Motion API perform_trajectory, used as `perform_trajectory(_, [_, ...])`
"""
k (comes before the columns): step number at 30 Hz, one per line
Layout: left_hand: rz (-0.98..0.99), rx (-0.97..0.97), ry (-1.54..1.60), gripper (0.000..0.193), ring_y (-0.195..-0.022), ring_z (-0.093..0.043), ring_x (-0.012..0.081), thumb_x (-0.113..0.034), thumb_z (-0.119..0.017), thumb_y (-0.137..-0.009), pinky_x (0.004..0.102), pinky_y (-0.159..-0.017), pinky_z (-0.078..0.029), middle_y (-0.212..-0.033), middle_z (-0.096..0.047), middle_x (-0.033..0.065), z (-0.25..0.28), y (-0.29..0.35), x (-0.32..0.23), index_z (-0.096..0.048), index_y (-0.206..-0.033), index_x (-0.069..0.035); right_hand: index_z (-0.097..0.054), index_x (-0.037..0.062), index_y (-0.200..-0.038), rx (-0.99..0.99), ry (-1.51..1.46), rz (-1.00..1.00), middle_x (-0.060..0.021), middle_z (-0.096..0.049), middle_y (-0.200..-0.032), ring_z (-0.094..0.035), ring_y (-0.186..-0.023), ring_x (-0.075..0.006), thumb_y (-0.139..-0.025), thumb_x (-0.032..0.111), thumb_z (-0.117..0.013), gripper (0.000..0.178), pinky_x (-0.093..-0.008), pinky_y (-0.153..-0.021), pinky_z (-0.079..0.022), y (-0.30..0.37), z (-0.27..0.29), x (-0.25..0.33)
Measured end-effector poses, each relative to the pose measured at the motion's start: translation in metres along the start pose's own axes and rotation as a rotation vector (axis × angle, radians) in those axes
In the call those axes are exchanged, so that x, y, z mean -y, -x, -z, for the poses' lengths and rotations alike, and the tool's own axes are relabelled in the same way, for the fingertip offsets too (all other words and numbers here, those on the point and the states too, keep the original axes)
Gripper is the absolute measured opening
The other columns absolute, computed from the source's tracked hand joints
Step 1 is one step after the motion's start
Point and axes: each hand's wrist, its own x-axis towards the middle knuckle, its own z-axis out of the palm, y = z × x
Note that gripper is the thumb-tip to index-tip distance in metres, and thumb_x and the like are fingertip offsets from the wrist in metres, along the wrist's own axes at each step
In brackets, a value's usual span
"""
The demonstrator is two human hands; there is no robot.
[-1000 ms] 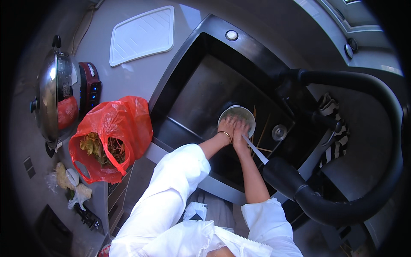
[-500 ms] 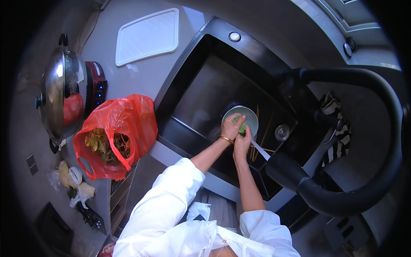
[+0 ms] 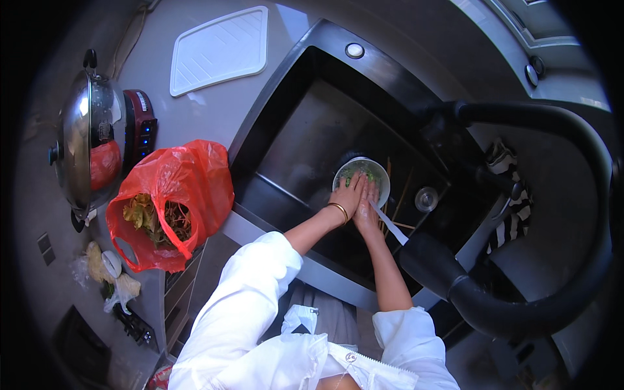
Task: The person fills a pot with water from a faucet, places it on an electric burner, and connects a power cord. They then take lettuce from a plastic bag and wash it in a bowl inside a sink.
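Note:
A pale round bowl point(image 3: 385, 190) stands in the dark sink point(image 3: 305, 133), with green leaves point(image 3: 351, 174) in it. My left hand point(image 3: 347, 195), a gold bangle at its wrist, reaches into the bowl with fingers stretched out over the greens. Close beside it, my right hand point(image 3: 366, 211) also lies extended into the bowl, palm down. A stream of water point(image 3: 392, 227) runs from the black faucet head point(image 3: 432, 263) onto the right hand and the bowl's edge. What lies under the palms is hidden.
Chopsticks point(image 3: 403, 195) and a drain strainer point(image 3: 426, 199) are right of the bowl. The faucet's curved hose point(image 3: 578, 149) arches on the right. A red plastic bag point(image 3: 211, 182) of leafy scraps sits left, before a lidded pot point(image 3: 81, 143). A white board point(image 3: 221, 52) lies behind.
My hands were cupped together around the greens above the bowl. Now the fingers are straightened and lowered into it, and the leaves lie spread in the bowl.

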Motion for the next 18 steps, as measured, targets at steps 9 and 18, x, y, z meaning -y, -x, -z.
perform_trajectory(9, [0.162, 0.204, 0.132, 0.035, -0.108, -0.048, 0.0317, -0.017, -0.049, -0.078, 0.0385, -0.088, -0.041, -0.122, -0.046, 0.0178, 0.006, -0.048, 0.009, -0.053, -0.111, -0.005, -0.045, 0.0033, -0.119, 0.308, 0.048, -0.152, -0.0161, -0.048, -0.118, -0.047, -0.107, -0.0342, -0.077, 0.009, -0.054, 0.044, -0.038, -0.092, -0.037, -0.035, -0.011, -0.027])
perform_trajectory(18, [-0.111, -0.201, 0.456, 0.071, -0.107, -0.045, 0.0378, -0.001, -0.06, -0.063, 0.0422, -0.091, -0.037, -0.124, -0.036, 0.0202, 0.0, -0.004, 0.021, -0.033, -0.128, -0.005, -0.032, 0.0054, -0.129, -0.026, -0.246, -0.014, -0.0208, -0.039, -0.125, -0.038, -0.115, -0.0374, -0.064, -0.004, -0.061, 0.073, -0.0386, -0.098, -0.032, -0.005, 0.038, -0.003])
